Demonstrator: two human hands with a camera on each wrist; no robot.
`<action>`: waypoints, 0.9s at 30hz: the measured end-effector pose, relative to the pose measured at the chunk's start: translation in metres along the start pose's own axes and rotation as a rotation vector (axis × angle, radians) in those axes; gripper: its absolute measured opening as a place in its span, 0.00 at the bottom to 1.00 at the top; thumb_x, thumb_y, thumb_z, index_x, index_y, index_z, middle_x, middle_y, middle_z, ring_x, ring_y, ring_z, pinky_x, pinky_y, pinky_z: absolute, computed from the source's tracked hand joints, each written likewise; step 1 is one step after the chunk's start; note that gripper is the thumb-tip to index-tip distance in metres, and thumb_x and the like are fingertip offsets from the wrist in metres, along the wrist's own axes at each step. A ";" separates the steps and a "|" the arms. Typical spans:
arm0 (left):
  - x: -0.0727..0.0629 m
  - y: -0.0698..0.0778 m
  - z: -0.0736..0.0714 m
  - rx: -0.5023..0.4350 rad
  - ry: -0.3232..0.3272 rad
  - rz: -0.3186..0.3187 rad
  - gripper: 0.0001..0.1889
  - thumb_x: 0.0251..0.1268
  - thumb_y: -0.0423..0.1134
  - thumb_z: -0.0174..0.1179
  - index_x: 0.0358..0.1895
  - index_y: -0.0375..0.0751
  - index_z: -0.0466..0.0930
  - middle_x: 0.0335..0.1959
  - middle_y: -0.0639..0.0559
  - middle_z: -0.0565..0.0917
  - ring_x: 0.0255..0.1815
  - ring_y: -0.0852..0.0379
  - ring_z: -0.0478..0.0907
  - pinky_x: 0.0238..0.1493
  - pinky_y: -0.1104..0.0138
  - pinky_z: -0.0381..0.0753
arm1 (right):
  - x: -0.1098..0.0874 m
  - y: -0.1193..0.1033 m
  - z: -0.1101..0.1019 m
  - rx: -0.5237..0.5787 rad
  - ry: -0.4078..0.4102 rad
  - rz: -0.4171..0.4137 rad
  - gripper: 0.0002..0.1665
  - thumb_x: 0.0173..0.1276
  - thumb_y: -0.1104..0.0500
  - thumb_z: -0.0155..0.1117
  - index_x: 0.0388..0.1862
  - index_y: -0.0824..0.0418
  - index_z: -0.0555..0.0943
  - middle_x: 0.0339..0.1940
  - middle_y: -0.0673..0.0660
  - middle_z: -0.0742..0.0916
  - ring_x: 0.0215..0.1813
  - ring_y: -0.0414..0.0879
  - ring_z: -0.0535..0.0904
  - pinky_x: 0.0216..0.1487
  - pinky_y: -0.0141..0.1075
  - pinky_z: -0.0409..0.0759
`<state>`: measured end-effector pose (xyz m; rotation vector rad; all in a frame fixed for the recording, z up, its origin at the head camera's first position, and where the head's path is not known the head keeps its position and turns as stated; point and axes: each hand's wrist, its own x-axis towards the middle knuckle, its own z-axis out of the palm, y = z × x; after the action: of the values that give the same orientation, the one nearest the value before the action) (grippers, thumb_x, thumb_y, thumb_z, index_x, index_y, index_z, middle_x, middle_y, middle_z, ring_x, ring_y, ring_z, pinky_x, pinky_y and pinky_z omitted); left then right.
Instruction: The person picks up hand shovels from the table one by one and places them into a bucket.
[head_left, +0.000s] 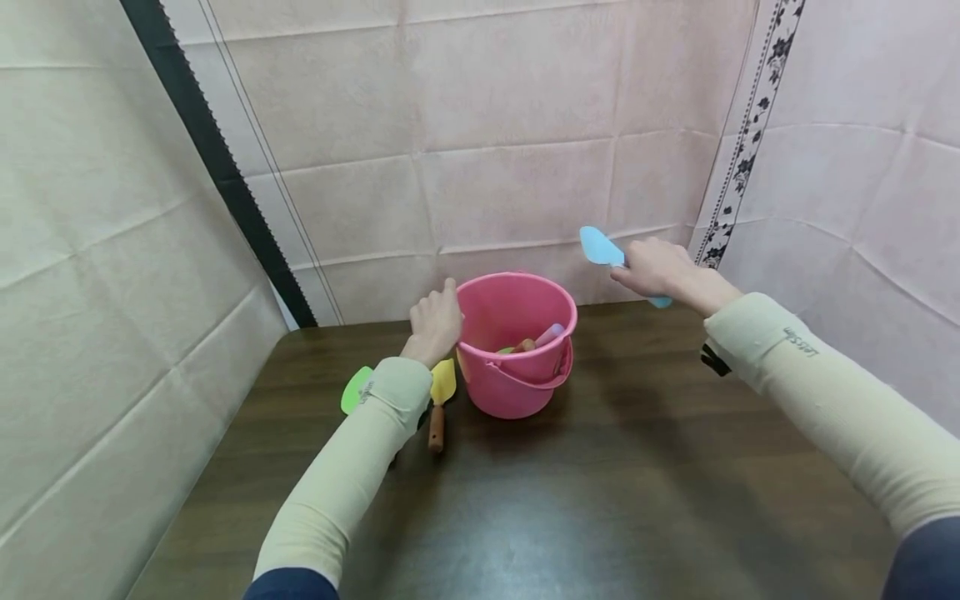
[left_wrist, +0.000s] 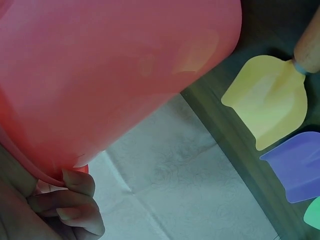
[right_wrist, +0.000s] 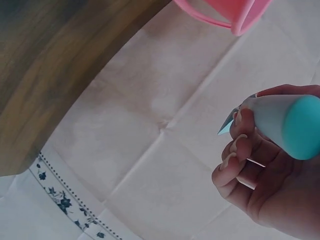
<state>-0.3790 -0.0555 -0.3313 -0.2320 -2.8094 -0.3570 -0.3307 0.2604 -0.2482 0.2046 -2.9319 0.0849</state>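
Observation:
A pink bucket [head_left: 504, 387] stands at the far edge of the table, several toy tool handles [head_left: 551, 333] showing inside. My left hand [head_left: 437, 321] grips its rim on the left side; in the left wrist view the curled fingers [left_wrist: 79, 182] lie over the rim. To the right of the bucket, my right hand [head_left: 660, 262] holds a blue toy shovel [head_left: 598, 247] in the air, blade toward the bucket. Its pale handle with a teal end [right_wrist: 302, 127] lies across the palm, fingers curled round it.
Left of the bucket lie a yellow toy shovel [head_left: 443, 382] with a wooden handle, a purple shovel [left_wrist: 297, 165] and a green one [head_left: 356, 390], partly behind my left forearm. Pale cloth [head_left: 517, 100] hangs behind the dark wooden table [head_left: 570, 508] and on both sides.

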 end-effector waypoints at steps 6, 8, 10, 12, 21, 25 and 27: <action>0.000 0.001 0.000 0.005 -0.008 0.001 0.13 0.68 0.39 0.53 0.52 0.41 0.66 0.35 0.40 0.83 0.38 0.40 0.83 0.38 0.51 0.80 | 0.004 -0.014 0.000 0.002 0.007 -0.027 0.19 0.66 0.50 0.49 0.18 0.55 0.62 0.16 0.51 0.69 0.20 0.45 0.68 0.19 0.36 0.63; 0.000 0.001 0.000 0.009 -0.006 0.004 0.13 0.69 0.39 0.53 0.52 0.41 0.66 0.34 0.40 0.83 0.38 0.40 0.83 0.38 0.51 0.80 | 0.006 -0.019 0.000 -0.004 0.008 -0.035 0.18 0.66 0.50 0.49 0.19 0.55 0.62 0.19 0.53 0.70 0.21 0.46 0.69 0.19 0.37 0.65; 0.000 0.001 0.000 0.011 -0.004 0.008 0.13 0.68 0.39 0.54 0.52 0.41 0.66 0.34 0.41 0.82 0.37 0.40 0.83 0.38 0.52 0.80 | 0.008 -0.023 0.000 -0.013 0.004 -0.035 0.17 0.66 0.50 0.49 0.20 0.55 0.62 0.23 0.55 0.71 0.23 0.47 0.70 0.20 0.37 0.66; 0.000 0.001 -0.001 0.015 -0.001 0.013 0.13 0.68 0.40 0.55 0.51 0.41 0.67 0.34 0.41 0.82 0.37 0.40 0.83 0.38 0.52 0.80 | 0.010 -0.027 0.000 -0.019 -0.002 -0.039 0.17 0.66 0.49 0.48 0.21 0.56 0.65 0.28 0.57 0.74 0.25 0.48 0.71 0.21 0.38 0.67; 0.001 0.001 0.000 0.025 0.002 0.023 0.13 0.68 0.40 0.54 0.51 0.41 0.67 0.34 0.41 0.83 0.37 0.41 0.84 0.37 0.52 0.81 | 0.013 -0.043 0.004 -0.033 -0.047 -0.052 0.20 0.68 0.48 0.48 0.20 0.58 0.66 0.27 0.58 0.74 0.30 0.48 0.71 0.23 0.38 0.68; 0.002 0.000 0.001 0.027 -0.005 0.016 0.13 0.68 0.40 0.55 0.51 0.41 0.67 0.35 0.40 0.83 0.38 0.41 0.84 0.37 0.52 0.80 | 0.017 -0.051 0.007 -0.029 -0.048 -0.062 0.22 0.68 0.48 0.49 0.16 0.56 0.64 0.19 0.53 0.70 0.24 0.46 0.69 0.22 0.36 0.66; 0.002 0.000 0.002 0.028 -0.009 0.012 0.13 0.68 0.40 0.54 0.51 0.41 0.67 0.35 0.40 0.83 0.38 0.40 0.84 0.37 0.52 0.81 | 0.019 -0.055 0.008 -0.028 -0.047 -0.062 0.23 0.68 0.48 0.49 0.16 0.55 0.63 0.18 0.53 0.69 0.25 0.46 0.70 0.23 0.38 0.67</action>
<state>-0.3811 -0.0548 -0.3322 -0.2451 -2.8182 -0.3144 -0.3425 0.2035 -0.2499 0.2974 -2.9683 0.0301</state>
